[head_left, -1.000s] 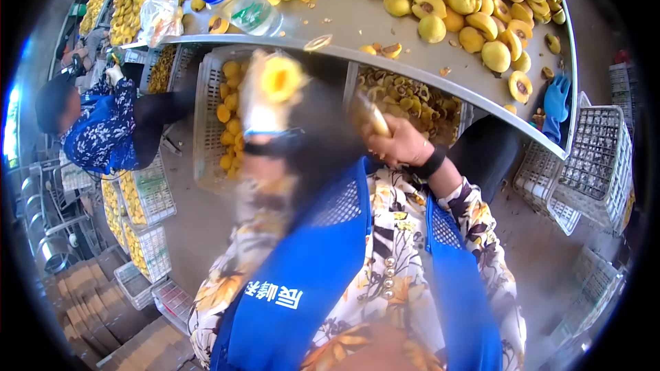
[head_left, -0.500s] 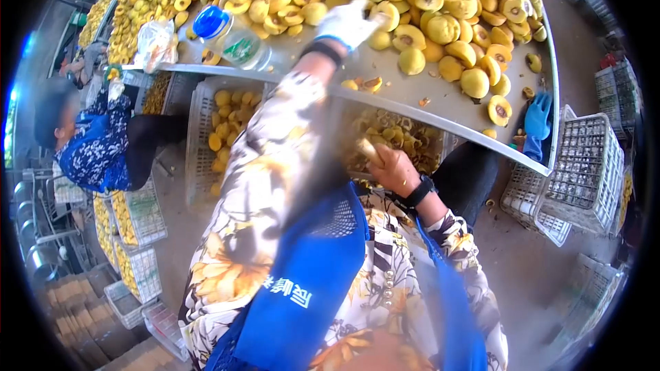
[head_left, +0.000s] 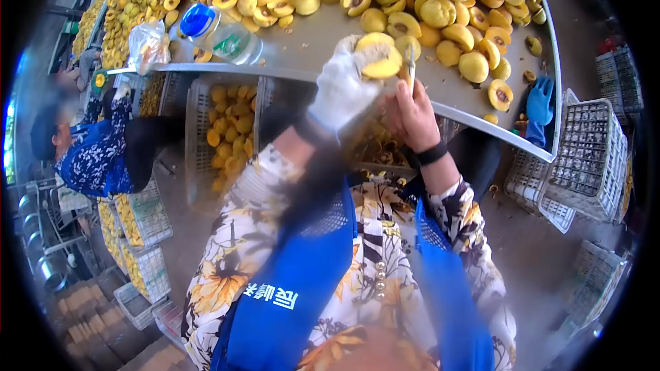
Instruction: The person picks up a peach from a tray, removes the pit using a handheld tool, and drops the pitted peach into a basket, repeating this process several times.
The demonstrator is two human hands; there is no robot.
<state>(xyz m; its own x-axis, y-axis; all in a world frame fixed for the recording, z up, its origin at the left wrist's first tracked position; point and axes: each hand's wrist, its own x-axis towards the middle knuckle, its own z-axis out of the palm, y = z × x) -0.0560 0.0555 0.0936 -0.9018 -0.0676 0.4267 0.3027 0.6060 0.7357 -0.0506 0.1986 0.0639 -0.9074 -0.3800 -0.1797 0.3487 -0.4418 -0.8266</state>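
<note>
My left hand, in a white glove, is closed around a yellow peach half above the table's front edge. Its pale cut side shows between the fingers. Close to its right, my bare right hand grips a small knife, the narrow metal end pointing up beside the fruit. Just beyond both hands, halved yellow peaches lie heaped on the metal table, many with brown stone hollows showing.
A blue-capped bottle and a plastic bag stand left on the table. A blue glove lies at its right corner. Below are a crate of peaches and a bin of scraps. Another person sits left; crates stand right.
My left hand has come back from the heap towards me, now with a peach half in it. My right hand has risen with the knife to meet it.
</note>
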